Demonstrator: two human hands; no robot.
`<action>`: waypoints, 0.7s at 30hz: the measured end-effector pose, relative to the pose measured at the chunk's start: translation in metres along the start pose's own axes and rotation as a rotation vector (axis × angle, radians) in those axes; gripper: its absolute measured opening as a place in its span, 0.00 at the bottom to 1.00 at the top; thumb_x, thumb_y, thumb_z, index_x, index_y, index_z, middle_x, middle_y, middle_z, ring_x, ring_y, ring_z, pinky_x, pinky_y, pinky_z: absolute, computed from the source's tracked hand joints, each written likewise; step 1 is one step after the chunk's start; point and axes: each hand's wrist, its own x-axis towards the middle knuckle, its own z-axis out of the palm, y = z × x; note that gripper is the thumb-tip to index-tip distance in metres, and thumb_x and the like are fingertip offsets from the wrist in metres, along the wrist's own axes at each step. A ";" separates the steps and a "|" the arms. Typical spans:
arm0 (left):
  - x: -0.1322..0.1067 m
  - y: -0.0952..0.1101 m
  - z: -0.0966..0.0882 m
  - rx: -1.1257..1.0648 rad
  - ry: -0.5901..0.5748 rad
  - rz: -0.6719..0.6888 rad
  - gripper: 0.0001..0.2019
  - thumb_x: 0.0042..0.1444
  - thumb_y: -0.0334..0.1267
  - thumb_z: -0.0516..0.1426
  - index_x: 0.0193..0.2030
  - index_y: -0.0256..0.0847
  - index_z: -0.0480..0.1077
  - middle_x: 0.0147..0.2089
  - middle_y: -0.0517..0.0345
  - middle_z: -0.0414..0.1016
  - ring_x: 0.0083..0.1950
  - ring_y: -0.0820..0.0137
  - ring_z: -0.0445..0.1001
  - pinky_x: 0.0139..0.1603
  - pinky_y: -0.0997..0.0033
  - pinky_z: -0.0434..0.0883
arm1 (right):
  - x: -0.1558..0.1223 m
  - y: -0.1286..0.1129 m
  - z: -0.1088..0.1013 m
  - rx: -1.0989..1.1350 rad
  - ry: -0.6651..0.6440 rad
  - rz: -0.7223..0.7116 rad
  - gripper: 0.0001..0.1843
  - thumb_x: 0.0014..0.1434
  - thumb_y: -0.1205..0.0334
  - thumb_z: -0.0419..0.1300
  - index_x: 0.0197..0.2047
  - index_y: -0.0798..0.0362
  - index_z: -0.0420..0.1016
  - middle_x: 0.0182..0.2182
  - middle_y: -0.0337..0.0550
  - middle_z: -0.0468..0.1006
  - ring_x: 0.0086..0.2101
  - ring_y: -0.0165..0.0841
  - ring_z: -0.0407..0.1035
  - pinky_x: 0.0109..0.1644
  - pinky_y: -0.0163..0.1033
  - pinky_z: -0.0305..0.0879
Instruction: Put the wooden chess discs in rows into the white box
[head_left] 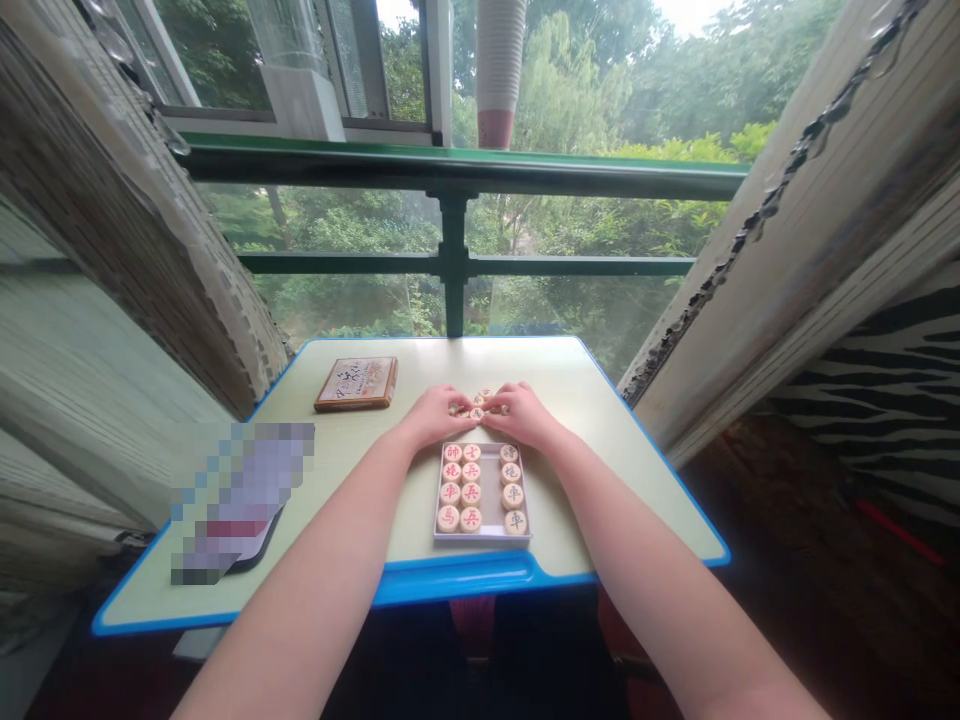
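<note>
Just beyond an open white box (484,539), both my hands reach in among a group of loose Chinese chess pieces (486,395). My left hand (433,415) has its thumb and fingers bent around pieces on the left of the group. From the other side, my right hand (525,413) closes its fingers on pieces too. Between the fingertips one piece with a dark character (477,414) shows its face. Inside the box, red-lettered pieces (471,493) fill two columns at left, and dark-lettered pieces (512,496) form one column at right. The fingers partly hide the loose pieces.
A flat brown-edged box lid (356,384) lies at the back left of the pale table (600,480), which has a blue rim. At front left is a pixelated phone-like object (244,500). Curtains (757,230) flank a green railing (454,265) behind the table.
</note>
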 end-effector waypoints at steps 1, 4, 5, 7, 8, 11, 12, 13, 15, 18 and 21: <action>0.000 0.000 0.000 0.005 -0.001 -0.001 0.16 0.42 0.47 0.61 0.37 0.41 0.77 0.39 0.53 0.72 0.40 0.65 0.71 0.44 0.68 0.68 | 0.000 0.000 0.000 0.001 -0.007 -0.003 0.11 0.51 0.57 0.62 0.37 0.50 0.80 0.35 0.46 0.73 0.39 0.34 0.61 0.49 0.41 0.54; 0.001 0.000 0.000 0.026 0.003 -0.005 0.16 0.42 0.48 0.61 0.35 0.41 0.76 0.38 0.53 0.72 0.39 0.65 0.71 0.42 0.68 0.68 | 0.000 0.000 -0.002 0.013 -0.018 0.001 0.11 0.51 0.57 0.61 0.37 0.50 0.80 0.35 0.46 0.73 0.39 0.35 0.62 0.50 0.41 0.54; 0.001 0.000 0.001 0.036 0.006 -0.003 0.16 0.42 0.49 0.61 0.34 0.41 0.76 0.38 0.53 0.72 0.39 0.65 0.71 0.42 0.68 0.68 | 0.000 0.000 -0.004 0.020 -0.015 0.005 0.11 0.52 0.57 0.61 0.37 0.50 0.80 0.35 0.46 0.74 0.39 0.35 0.62 0.50 0.42 0.54; 0.001 0.000 0.001 0.052 0.013 0.003 0.16 0.42 0.49 0.61 0.34 0.41 0.76 0.38 0.53 0.72 0.39 0.65 0.70 0.42 0.68 0.68 | -0.001 -0.001 -0.009 0.039 -0.011 0.016 0.10 0.54 0.58 0.59 0.36 0.50 0.80 0.36 0.46 0.74 0.40 0.35 0.62 0.50 0.42 0.54; 0.001 0.000 0.001 0.056 0.015 0.006 0.16 0.42 0.49 0.60 0.34 0.41 0.76 0.38 0.53 0.72 0.40 0.65 0.70 0.42 0.68 0.68 | -0.003 0.000 -0.013 0.051 -0.015 0.025 0.10 0.54 0.59 0.58 0.35 0.50 0.80 0.36 0.46 0.74 0.41 0.36 0.63 0.51 0.41 0.54; 0.001 0.000 0.001 0.054 0.011 0.010 0.15 0.42 0.48 0.61 0.34 0.41 0.76 0.38 0.53 0.72 0.41 0.64 0.70 0.43 0.68 0.67 | -0.007 0.001 -0.026 0.086 -0.055 0.058 0.08 0.50 0.61 0.61 0.34 0.50 0.80 0.38 0.45 0.73 0.44 0.38 0.62 0.51 0.40 0.55; 0.001 0.000 0.001 0.054 0.009 0.010 0.15 0.42 0.48 0.61 0.34 0.41 0.76 0.38 0.53 0.72 0.41 0.64 0.70 0.43 0.67 0.67 | -0.009 0.002 -0.029 0.093 -0.071 0.066 0.08 0.49 0.61 0.62 0.34 0.49 0.79 0.38 0.45 0.73 0.45 0.39 0.61 0.51 0.40 0.56; 0.001 0.000 0.001 0.054 0.007 0.009 0.15 0.42 0.48 0.61 0.34 0.41 0.76 0.38 0.53 0.72 0.42 0.64 0.70 0.43 0.67 0.67 | -0.010 0.002 -0.031 0.098 -0.082 0.069 0.09 0.47 0.61 0.63 0.35 0.48 0.79 0.38 0.44 0.72 0.46 0.39 0.60 0.51 0.41 0.56; 0.001 0.000 0.001 0.057 0.002 0.008 0.15 0.42 0.48 0.61 0.35 0.42 0.76 0.39 0.53 0.72 0.42 0.64 0.70 0.43 0.68 0.67 | -0.012 0.002 -0.032 0.097 -0.088 0.065 0.11 0.47 0.60 0.64 0.36 0.48 0.79 0.38 0.44 0.72 0.46 0.39 0.60 0.52 0.41 0.56; 0.000 0.000 0.001 0.059 -0.007 0.014 0.17 0.43 0.49 0.60 0.37 0.43 0.77 0.39 0.53 0.71 0.42 0.64 0.70 0.44 0.67 0.67 | -0.011 -0.001 -0.024 0.067 -0.066 0.037 0.12 0.47 0.59 0.64 0.38 0.49 0.79 0.38 0.46 0.71 0.45 0.39 0.59 0.51 0.42 0.56; 0.000 -0.001 0.001 0.054 -0.009 0.028 0.17 0.43 0.49 0.60 0.39 0.44 0.77 0.40 0.53 0.71 0.43 0.64 0.70 0.48 0.66 0.66 | -0.008 -0.004 -0.013 0.017 -0.049 -0.013 0.14 0.47 0.58 0.64 0.39 0.50 0.79 0.37 0.46 0.71 0.42 0.38 0.59 0.50 0.42 0.56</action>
